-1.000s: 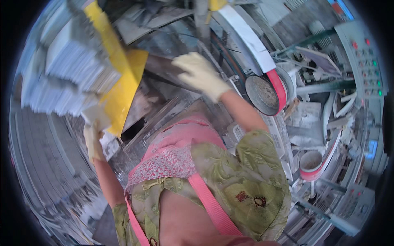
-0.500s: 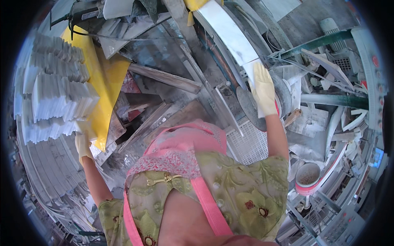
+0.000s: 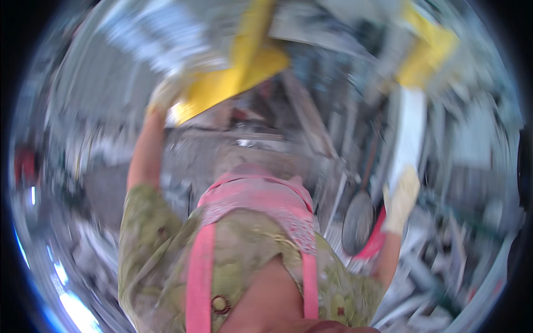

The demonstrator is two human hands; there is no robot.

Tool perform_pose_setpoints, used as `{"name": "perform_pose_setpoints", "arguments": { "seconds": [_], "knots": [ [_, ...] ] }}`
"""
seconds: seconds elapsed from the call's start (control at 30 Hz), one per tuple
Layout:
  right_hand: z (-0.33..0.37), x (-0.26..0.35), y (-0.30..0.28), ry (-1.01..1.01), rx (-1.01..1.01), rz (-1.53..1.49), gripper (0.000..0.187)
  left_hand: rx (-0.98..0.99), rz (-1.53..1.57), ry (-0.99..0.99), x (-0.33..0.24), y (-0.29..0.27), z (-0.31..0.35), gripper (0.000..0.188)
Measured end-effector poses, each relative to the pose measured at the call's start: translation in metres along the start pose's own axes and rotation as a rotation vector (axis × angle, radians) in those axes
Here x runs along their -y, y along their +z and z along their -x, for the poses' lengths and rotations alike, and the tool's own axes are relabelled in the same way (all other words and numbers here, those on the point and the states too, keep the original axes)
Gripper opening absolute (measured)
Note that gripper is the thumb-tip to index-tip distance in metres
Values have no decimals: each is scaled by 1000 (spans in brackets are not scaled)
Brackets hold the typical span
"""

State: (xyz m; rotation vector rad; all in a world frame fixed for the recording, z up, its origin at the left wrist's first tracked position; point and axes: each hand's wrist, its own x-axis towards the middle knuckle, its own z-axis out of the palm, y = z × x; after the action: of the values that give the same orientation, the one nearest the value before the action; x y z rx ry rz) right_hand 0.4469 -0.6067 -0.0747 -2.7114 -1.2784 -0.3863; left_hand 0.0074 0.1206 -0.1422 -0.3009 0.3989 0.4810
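My right hand (image 3: 402, 201), in a pale glove, lies with its palm down and fingers stretched on the near end of a long white strip-like piece (image 3: 410, 125). A round grey wheel (image 3: 358, 223) stands just left of that hand, with a pink-red part (image 3: 371, 240) beside it. My left hand (image 3: 168, 91), also gloved, reaches to the near edge of the stacked white slabs (image 3: 158, 41), beside a yellow sheet (image 3: 233, 80). Motion smears its fingers, so whether it grips a slab cannot be made out.
Wooden boards (image 3: 311, 114) lean between the two work places. Another yellow cover (image 3: 425, 50) sits at the far end of the white strip. Blurred pale scraps and green bars fill the right side. A pink apron (image 3: 258, 194) covers my front.
The whole view has swung toward the left and is now blurred. The slab stack and yellow sheet appear higher and more central. My right hand still rests on the white strip's near end.
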Motion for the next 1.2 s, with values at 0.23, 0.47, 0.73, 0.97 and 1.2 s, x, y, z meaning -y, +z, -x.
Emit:
{"name": "perform_pose_setpoints", "arguments": {
  "seconds": [0.23, 0.47, 0.73, 0.97, 1.2],
  "knots": [
    [-23, -7, 30, 123, 326, 341, 99, 658, 3154, -562, 79, 30, -14, 40],
    [-48, 14, -7, 455, 211, -58, 50, 523, 3352, -646, 107, 88, 39, 53],
    [-141, 337, -37, 513, 115, -1337, 49, 609, 3623, -892, 90, 76, 32, 40],
    [-190, 580, 20, 408, 33, -1428, 41, 640, 3745, -951, 99, 60, 37, 38],
    [-205, 597, 88, 157, 340, -1480, 47, 554, 3837, -916, 97, 66, 52, 76]
  ]
}}
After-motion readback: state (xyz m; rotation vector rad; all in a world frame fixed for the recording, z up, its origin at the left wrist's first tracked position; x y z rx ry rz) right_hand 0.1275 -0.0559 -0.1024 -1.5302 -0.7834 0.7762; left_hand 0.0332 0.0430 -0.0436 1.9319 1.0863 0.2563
